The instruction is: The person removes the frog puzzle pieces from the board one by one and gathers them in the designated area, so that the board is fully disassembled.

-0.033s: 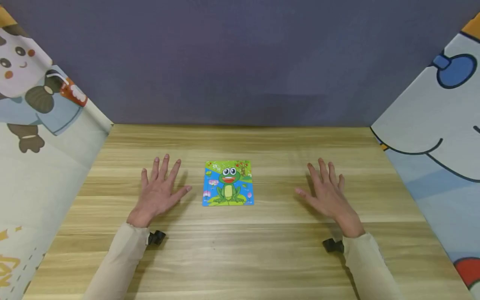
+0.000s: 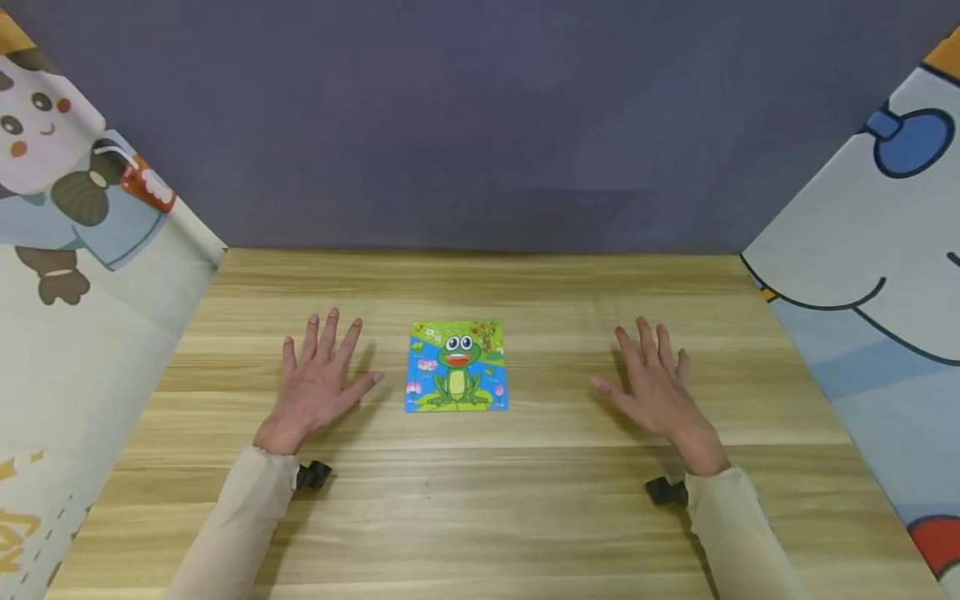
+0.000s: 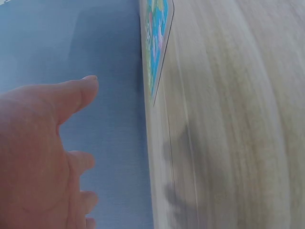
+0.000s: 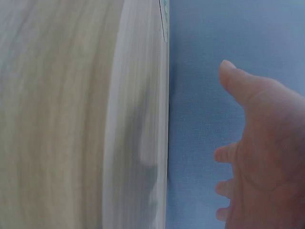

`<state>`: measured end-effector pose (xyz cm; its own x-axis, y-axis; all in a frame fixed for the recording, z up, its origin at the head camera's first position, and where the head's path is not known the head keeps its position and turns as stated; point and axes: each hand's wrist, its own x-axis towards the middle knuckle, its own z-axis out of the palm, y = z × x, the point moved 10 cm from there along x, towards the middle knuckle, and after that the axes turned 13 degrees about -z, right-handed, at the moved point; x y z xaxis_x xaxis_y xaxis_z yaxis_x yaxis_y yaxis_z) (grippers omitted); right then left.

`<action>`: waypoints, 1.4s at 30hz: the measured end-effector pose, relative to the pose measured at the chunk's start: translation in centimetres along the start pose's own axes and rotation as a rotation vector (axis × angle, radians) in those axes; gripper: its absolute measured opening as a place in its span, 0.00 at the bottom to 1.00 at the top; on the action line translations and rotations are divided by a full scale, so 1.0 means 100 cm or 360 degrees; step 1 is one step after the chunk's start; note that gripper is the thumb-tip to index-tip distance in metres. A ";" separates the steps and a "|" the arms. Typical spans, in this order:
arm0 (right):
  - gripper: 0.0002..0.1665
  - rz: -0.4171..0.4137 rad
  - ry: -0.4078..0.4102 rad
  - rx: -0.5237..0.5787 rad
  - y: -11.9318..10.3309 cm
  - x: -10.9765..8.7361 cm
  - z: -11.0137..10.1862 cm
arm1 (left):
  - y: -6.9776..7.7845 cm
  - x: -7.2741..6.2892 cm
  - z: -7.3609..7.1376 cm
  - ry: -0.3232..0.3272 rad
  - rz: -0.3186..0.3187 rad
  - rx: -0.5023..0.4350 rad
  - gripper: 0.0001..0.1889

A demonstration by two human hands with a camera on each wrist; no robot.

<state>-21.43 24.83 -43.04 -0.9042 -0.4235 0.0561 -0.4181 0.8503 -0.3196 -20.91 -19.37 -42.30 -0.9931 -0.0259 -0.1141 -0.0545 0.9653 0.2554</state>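
A flat, square picture board with a cartoon green frog on a blue and green ground lies on the table between the two hands. My left hand is to its left, fingers spread, the thumb pointing toward the board's left edge. Farther off, on the right side, my right hand has its fingers spread and its thumb turned inward. Neither hand holds anything. Both wrist views show the hands raised over the table, their shadows falling on the wood. Part of the board shows at the top of the left wrist view.
The wood-grain table ends at a dark blue-grey wall at the back. Cartoon-printed panels flank it, one on the left and one on the right. Small black devices sit at the left wrist and right wrist.
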 end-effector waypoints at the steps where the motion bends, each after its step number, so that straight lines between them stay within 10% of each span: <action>1: 0.54 -0.0001 0.0000 0.0001 -0.001 0.000 0.000 | 0.000 0.000 0.000 -0.0001 -0.0001 0.0002 0.46; 24: 0.51 -0.0107 0.0031 -0.0023 -0.024 0.021 0.000 | 0.011 -0.008 0.003 -0.0043 0.0034 -0.0101 0.47; 42: 0.40 -0.0434 0.0193 0.0317 -0.095 0.085 0.020 | 0.034 -0.004 0.042 -0.0349 0.0295 -0.0646 0.53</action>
<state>-24.93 12.54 -41.43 -0.7705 -0.5761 0.2729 -0.6310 0.6284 -0.4550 -20.30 -15.03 -45.45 -0.9472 0.2340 -0.2192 0.0419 0.7682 0.6388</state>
